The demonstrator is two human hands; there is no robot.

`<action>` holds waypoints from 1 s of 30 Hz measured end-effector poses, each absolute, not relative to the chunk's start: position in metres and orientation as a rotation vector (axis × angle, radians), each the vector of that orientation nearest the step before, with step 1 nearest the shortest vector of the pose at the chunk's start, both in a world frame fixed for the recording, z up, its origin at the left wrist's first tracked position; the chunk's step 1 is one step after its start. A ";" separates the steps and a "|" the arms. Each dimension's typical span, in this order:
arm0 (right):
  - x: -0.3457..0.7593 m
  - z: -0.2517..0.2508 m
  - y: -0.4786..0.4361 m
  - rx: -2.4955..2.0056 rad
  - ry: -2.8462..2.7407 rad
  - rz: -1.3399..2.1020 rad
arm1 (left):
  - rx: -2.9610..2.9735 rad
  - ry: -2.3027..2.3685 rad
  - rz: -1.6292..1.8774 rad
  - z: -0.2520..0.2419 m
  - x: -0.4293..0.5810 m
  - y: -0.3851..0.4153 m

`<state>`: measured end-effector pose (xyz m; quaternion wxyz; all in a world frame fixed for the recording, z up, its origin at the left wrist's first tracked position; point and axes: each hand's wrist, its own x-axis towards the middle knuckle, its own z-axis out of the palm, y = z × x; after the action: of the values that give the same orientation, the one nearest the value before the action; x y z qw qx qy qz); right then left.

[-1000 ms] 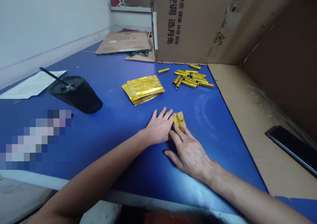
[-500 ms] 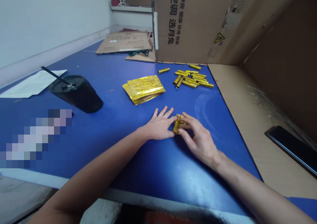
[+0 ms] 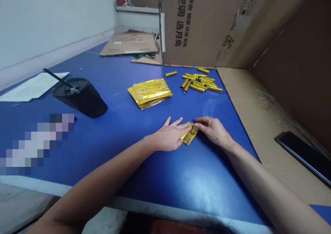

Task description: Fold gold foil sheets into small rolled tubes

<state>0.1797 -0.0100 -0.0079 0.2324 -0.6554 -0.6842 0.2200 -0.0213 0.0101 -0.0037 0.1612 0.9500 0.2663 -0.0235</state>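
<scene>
My left hand lies flat with its fingers spread, the fingertips pressing on a small creased sheet of gold foil. At the sheet's far right corner, my right hand has thumb and index finger pinched on the foil's edge. Part of the sheet is hidden under the left fingers. Beyond the hands sits a stack of flat gold foil sheets. To its right is a loose pile of several narrow folded gold strips, and one more gold strip lies apart from them.
A dark tumbler with a straw stands at left, near white paper. A blurred-out patch covers something nearer. Large cardboard walls the back, with a flat cardboard piece beside it. A black phone lies at right.
The foil now lies flatter and more spread out between my hands. My right fingers have shifted to its far right edge, and my left hand has moved slightly right over it.
</scene>
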 end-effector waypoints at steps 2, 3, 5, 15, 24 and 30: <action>0.179 -0.006 -0.011 -1.815 -1.876 0.642 | 2.709 0.732 -0.051 -0.005 -0.021 0.009; 0.179 -0.005 -0.012 -1.824 -1.868 0.659 | 2.706 0.723 -0.044 -0.005 -0.021 0.009; 0.177 -0.003 -0.014 -1.834 -1.841 0.687 | 2.697 0.703 -0.028 -0.005 -0.021 0.009; 0.181 -0.008 -0.017 -1.589 -1.500 0.965 | 2.464 0.721 0.240 -0.006 -0.019 0.014; 0.166 -0.005 -0.027 -1.377 -1.228 1.176 | 1.643 0.883 0.644 -0.010 -0.010 0.015; 0.167 -0.005 -0.028 -1.368 -1.291 1.311 | 1.597 0.891 0.639 -0.013 -0.009 0.016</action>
<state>0.1665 -0.0282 -0.0049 0.4117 -0.5436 -0.5132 0.5212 -0.0094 0.0159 -0.0126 0.5666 0.6793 0.3790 0.2717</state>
